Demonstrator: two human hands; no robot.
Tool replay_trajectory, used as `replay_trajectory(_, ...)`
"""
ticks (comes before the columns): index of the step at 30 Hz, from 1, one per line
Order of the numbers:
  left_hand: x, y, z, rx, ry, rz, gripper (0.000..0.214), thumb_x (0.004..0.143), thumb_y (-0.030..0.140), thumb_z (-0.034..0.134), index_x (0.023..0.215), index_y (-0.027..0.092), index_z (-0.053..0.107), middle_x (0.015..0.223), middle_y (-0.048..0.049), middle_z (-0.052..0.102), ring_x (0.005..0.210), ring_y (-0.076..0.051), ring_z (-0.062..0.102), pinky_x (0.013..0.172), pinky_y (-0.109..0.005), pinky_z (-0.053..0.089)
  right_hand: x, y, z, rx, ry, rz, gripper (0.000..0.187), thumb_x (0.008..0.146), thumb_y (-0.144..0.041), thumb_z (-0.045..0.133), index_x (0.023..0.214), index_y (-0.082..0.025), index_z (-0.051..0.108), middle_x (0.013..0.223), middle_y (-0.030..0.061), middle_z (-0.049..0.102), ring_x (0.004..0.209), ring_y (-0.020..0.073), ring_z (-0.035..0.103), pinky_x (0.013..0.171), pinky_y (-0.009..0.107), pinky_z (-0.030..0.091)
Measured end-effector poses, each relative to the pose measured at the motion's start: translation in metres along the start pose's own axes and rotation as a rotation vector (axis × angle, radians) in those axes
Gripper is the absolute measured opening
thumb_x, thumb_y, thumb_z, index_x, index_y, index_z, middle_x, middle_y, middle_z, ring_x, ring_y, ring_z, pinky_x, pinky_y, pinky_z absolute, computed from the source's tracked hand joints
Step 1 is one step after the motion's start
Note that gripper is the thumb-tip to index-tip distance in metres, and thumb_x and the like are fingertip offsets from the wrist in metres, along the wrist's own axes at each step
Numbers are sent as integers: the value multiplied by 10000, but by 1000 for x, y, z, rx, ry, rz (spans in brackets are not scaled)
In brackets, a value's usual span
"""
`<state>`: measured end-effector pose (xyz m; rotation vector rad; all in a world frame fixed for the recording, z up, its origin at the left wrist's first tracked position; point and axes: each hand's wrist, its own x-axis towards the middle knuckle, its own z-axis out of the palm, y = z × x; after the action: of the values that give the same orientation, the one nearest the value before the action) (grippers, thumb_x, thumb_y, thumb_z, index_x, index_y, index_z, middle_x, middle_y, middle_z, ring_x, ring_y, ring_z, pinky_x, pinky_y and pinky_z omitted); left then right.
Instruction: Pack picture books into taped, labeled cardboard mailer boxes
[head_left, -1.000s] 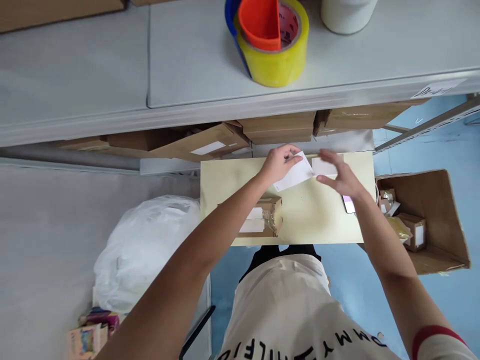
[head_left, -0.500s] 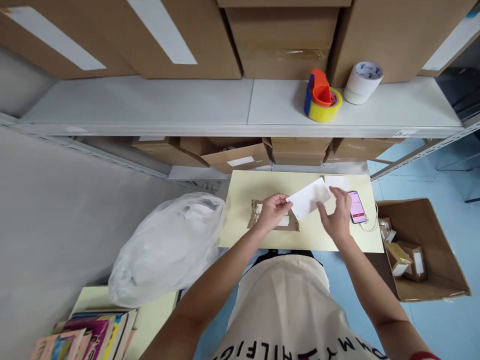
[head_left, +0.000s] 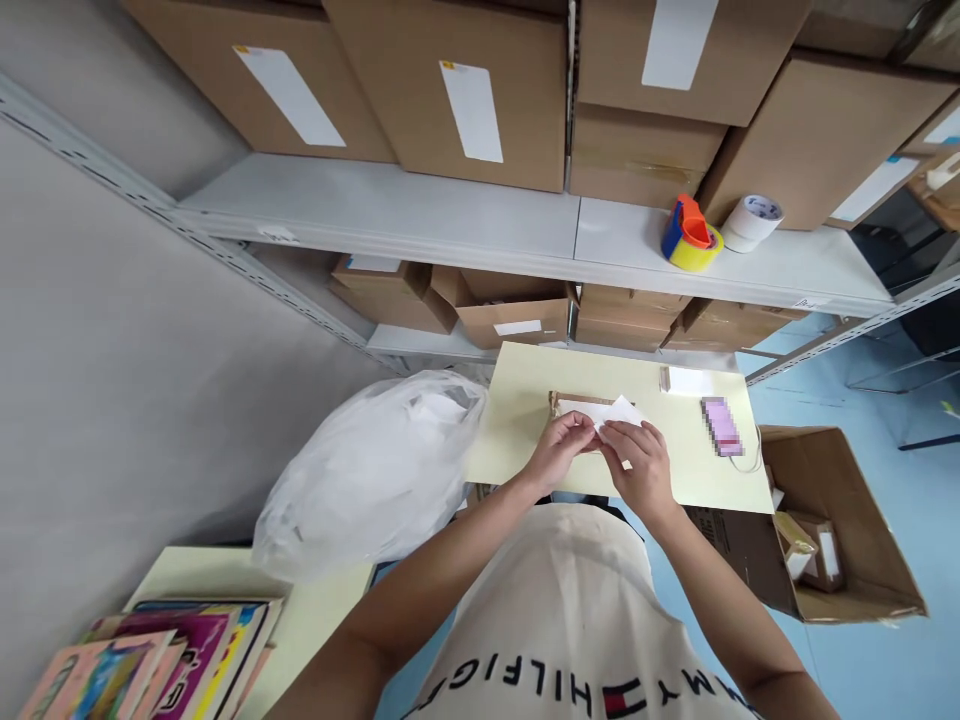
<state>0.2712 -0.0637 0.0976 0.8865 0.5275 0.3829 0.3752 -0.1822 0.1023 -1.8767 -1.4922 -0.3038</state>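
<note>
Near the front of the small cream table, my left hand [head_left: 559, 452] and my right hand [head_left: 641, 467] meet with their fingertips almost touching. Both are closed in a pinch on a white paper label [head_left: 624, 409], whose near edge is hidden by the fingers. Under the label and hands lies a flat package [head_left: 554, 403] in brown wrapping, only partly visible. A stack of white labels [head_left: 688, 381] rests toward the table's back right. To the right of my right hand is a phone [head_left: 721, 428] with a pink screen and a white cable.
A full white plastic bag [head_left: 367, 475] stands left of the table [head_left: 517, 375]. At right, an open carton [head_left: 862, 560] holds small boxes. Above, a grey shelf [head_left: 450, 215] carries cartons, a tape dispenser [head_left: 690, 240] and white tape rolls [head_left: 752, 222]. Books [head_left: 172, 660] lie at lower left.
My right hand, open beside the label before, has moved left and now pinches it next to my left hand. The label has come down over the package. The camera view has shifted.
</note>
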Motion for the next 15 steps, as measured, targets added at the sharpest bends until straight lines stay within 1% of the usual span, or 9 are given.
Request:
replay_trajectory(4, -13, 9, -12, 28, -35, -9, 391, 645, 455, 824, 729, 164, 577, 704, 22, 626, 712, -123, 634, 833, -308, 509, -1, -18, 4, -8, -4, -8, 185, 949, -206, 551, 1063, -261, 686, 1060, 48, 765, 962, 185, 706, 967, 378, 405)
replay_trajectory(7, -19, 13, -22, 28, -50, -41, 370, 648, 438, 811, 713, 165, 570, 695, 19, 625, 721, -134, 645, 830, -312, 503, 0, -31, 6, -31, 7, -31, 192, 952, -197, 547, 1067, -260, 687, 1056, 48, 766, 964, 182, 704, 975, 375, 399)
replay_trajectory(10, -24, 14, -32, 20, -65, -73, 373, 650, 449, 798, 723, 167, 565, 713, 8, 641, 745, -154, 664, 832, -325, 500, -1, -42, 8, -52, 15, -50, 205, 945, -186, 558, 1080, -265, 689, 1050, 44, 767, 958, 180, 705, 993, 376, 385)
replay_trajectory(15, -32, 12, -45, 82, -89, -61, 409, 663, 506, 786, 727, 169, 564, 711, 18, 622, 743, -144, 651, 839, -321, 498, -7, -55, 14, -61, -3, -33, 206, 939, -185, 571, 1081, -271, 693, 1052, 40, 768, 956, 183, 707, 997, 390, 391)
